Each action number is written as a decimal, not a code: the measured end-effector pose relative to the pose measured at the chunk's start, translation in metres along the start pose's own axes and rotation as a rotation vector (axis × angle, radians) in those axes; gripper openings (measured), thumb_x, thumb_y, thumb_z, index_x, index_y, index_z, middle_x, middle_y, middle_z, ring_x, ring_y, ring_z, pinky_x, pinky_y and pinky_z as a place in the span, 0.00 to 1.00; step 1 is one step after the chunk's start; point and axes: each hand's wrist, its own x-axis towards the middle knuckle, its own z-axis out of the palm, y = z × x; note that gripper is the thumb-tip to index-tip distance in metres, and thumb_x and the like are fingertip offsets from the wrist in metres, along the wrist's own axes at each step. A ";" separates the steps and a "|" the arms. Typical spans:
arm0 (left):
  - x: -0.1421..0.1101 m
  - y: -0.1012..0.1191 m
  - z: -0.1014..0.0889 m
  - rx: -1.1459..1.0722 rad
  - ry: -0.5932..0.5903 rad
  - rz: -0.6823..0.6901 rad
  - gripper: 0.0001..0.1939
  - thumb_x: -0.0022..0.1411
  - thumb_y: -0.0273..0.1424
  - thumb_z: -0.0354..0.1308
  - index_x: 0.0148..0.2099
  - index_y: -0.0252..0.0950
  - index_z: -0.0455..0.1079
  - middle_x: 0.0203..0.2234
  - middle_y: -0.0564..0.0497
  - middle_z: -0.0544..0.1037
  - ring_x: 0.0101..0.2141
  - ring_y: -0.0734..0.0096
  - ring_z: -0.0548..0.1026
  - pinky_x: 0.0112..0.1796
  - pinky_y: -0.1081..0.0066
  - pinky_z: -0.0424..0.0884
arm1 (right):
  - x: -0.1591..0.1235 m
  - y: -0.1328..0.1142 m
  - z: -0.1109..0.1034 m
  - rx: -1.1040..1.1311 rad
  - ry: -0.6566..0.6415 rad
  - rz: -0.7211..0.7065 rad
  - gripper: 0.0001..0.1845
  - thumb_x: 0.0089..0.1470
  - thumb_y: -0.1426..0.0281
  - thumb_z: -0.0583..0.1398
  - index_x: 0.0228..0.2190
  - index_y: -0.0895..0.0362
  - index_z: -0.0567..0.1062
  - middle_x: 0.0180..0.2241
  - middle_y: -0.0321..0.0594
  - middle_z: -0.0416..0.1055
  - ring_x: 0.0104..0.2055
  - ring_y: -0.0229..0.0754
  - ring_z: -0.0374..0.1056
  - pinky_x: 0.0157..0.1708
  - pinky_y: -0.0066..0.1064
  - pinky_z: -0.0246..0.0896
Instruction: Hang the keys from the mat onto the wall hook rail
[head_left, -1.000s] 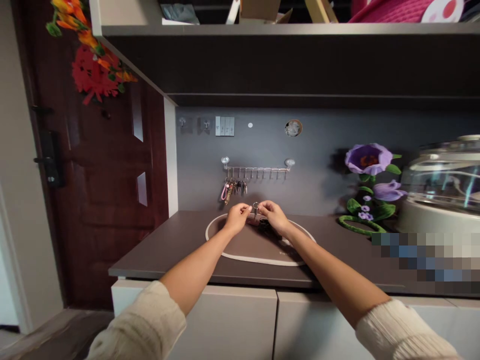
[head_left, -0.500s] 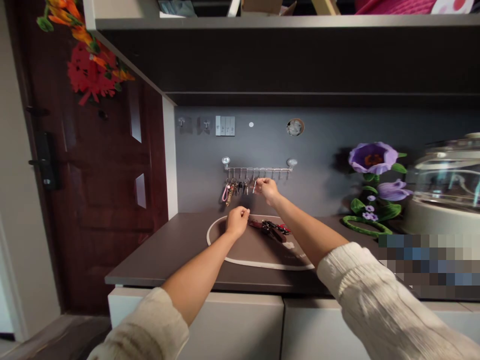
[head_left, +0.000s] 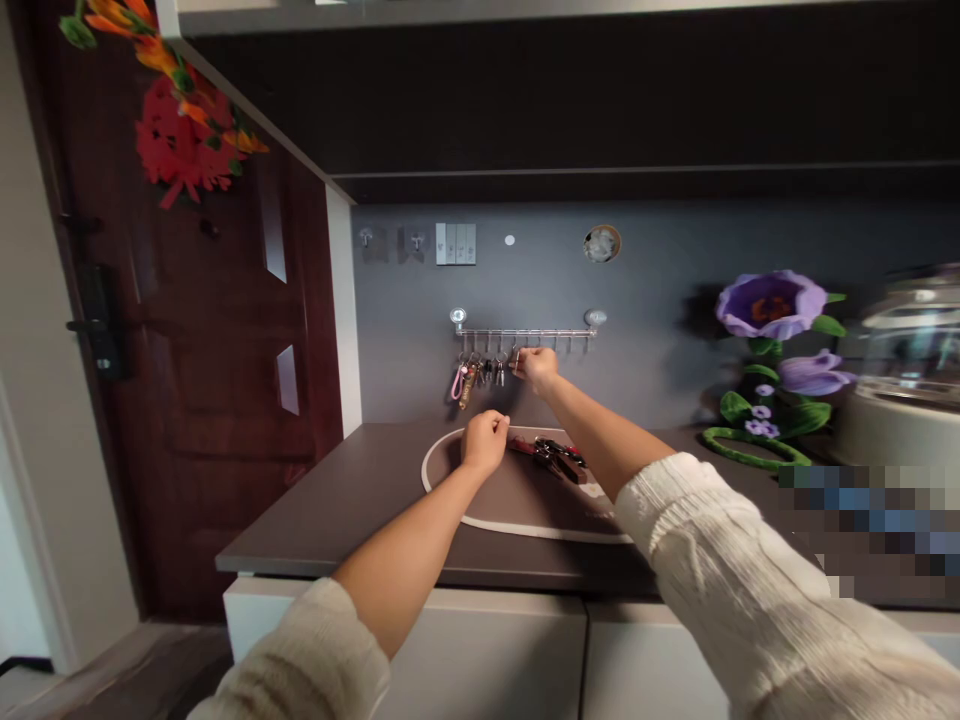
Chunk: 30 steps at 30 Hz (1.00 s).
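Note:
My right hand (head_left: 538, 368) is up at the clear hook rail (head_left: 525, 333) on the wall, its fingertips pinched on a small, thin, shiny key (head_left: 516, 361) just below a hook. To its left, several keys (head_left: 489, 371) hang from the rail, along with a pink strap (head_left: 459, 381) and a brown-gold key fob (head_left: 468, 385). Lower down, my left hand (head_left: 485, 441) hovers over the mat (head_left: 480, 505) with fingers closed; whatever is in them, if anything, is hidden. Just right of it, a dark bunch of keys (head_left: 555, 457) with red parts lies on the mat.
A purple flower ornament (head_left: 772, 305) stands on the right of the counter (head_left: 322, 500), beside a glass-topped appliance (head_left: 911, 340). Overhead juts a dark shelf (head_left: 570, 90). At left are a dark red door (head_left: 180, 420) and hanging orange and red flowers (head_left: 191, 130).
The view has shifted slightly, with the wall lower shelf edge higher in frame. My right hand has moved a little closer to the rail with the key. My left hand stays closed over the mat.

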 end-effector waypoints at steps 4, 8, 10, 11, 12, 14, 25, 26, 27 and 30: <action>0.001 -0.001 0.001 0.008 0.002 0.011 0.11 0.57 0.31 0.49 0.27 0.34 0.70 0.22 0.51 0.74 0.25 0.75 0.69 0.29 0.75 0.61 | 0.003 0.003 0.002 0.019 0.041 0.024 0.08 0.52 0.77 0.53 0.21 0.60 0.63 0.17 0.32 0.62 0.16 0.28 0.59 0.21 0.24 0.65; 0.001 -0.001 0.001 0.002 -0.009 0.003 0.11 0.57 0.31 0.49 0.27 0.34 0.70 0.23 0.51 0.74 0.25 0.75 0.69 0.29 0.75 0.61 | 0.005 0.008 0.002 0.049 0.058 0.049 0.08 0.52 0.77 0.53 0.22 0.60 0.63 0.16 0.32 0.62 0.17 0.29 0.61 0.22 0.25 0.66; 0.001 -0.002 0.002 0.000 -0.010 0.007 0.11 0.57 0.31 0.49 0.27 0.34 0.70 0.23 0.51 0.74 0.26 0.75 0.69 0.29 0.75 0.61 | 0.005 0.011 0.002 0.057 0.054 0.063 0.08 0.52 0.76 0.52 0.22 0.60 0.63 0.15 0.32 0.61 0.17 0.30 0.62 0.21 0.25 0.66; 0.001 -0.002 0.002 0.001 -0.009 0.010 0.11 0.57 0.31 0.49 0.27 0.34 0.70 0.23 0.51 0.74 0.26 0.75 0.69 0.30 0.75 0.61 | 0.005 0.013 0.001 0.061 0.049 0.068 0.08 0.52 0.76 0.52 0.23 0.59 0.63 0.15 0.31 0.61 0.17 0.30 0.62 0.21 0.24 0.66; 0.002 -0.002 0.002 0.002 -0.009 0.011 0.11 0.57 0.31 0.49 0.27 0.34 0.70 0.23 0.51 0.74 0.26 0.75 0.69 0.30 0.75 0.62 | 0.005 0.014 0.001 0.064 0.045 0.070 0.08 0.52 0.76 0.52 0.23 0.59 0.63 0.15 0.31 0.61 0.17 0.29 0.61 0.21 0.24 0.66; 0.002 -0.002 0.002 0.004 -0.011 0.012 0.11 0.57 0.31 0.49 0.27 0.34 0.70 0.23 0.51 0.74 0.26 0.75 0.69 0.30 0.75 0.62 | 0.005 0.017 -0.001 0.067 0.034 0.067 0.08 0.52 0.77 0.53 0.23 0.59 0.63 0.15 0.30 0.61 0.16 0.29 0.61 0.21 0.23 0.66; 0.001 -0.004 0.001 0.015 -0.022 0.004 0.11 0.57 0.31 0.49 0.27 0.34 0.70 0.22 0.51 0.74 0.25 0.75 0.68 0.28 0.75 0.60 | 0.007 0.026 -0.011 0.040 -0.070 0.029 0.09 0.52 0.78 0.53 0.21 0.59 0.63 0.15 0.30 0.59 0.18 0.28 0.61 0.23 0.23 0.66; 0.001 -0.004 0.000 0.016 -0.023 0.005 0.11 0.57 0.31 0.50 0.28 0.34 0.70 0.22 0.51 0.74 0.25 0.75 0.69 0.28 0.75 0.61 | 0.007 0.026 -0.012 0.036 -0.080 0.032 0.09 0.52 0.77 0.54 0.22 0.59 0.63 0.15 0.30 0.59 0.19 0.28 0.61 0.23 0.23 0.66; 0.001 -0.004 0.000 0.015 -0.024 0.008 0.10 0.56 0.31 0.50 0.28 0.34 0.70 0.22 0.51 0.74 0.25 0.75 0.69 0.29 0.75 0.61 | 0.006 0.026 -0.014 0.032 -0.090 0.037 0.08 0.52 0.77 0.54 0.22 0.59 0.64 0.16 0.30 0.60 0.19 0.28 0.61 0.23 0.24 0.66; 0.001 -0.006 0.001 0.004 -0.032 0.022 0.11 0.56 0.31 0.49 0.28 0.33 0.70 0.22 0.51 0.74 0.25 0.75 0.69 0.29 0.75 0.61 | 0.004 0.027 -0.019 0.023 -0.128 0.060 0.08 0.52 0.77 0.53 0.22 0.59 0.63 0.17 0.32 0.62 0.19 0.28 0.60 0.24 0.25 0.67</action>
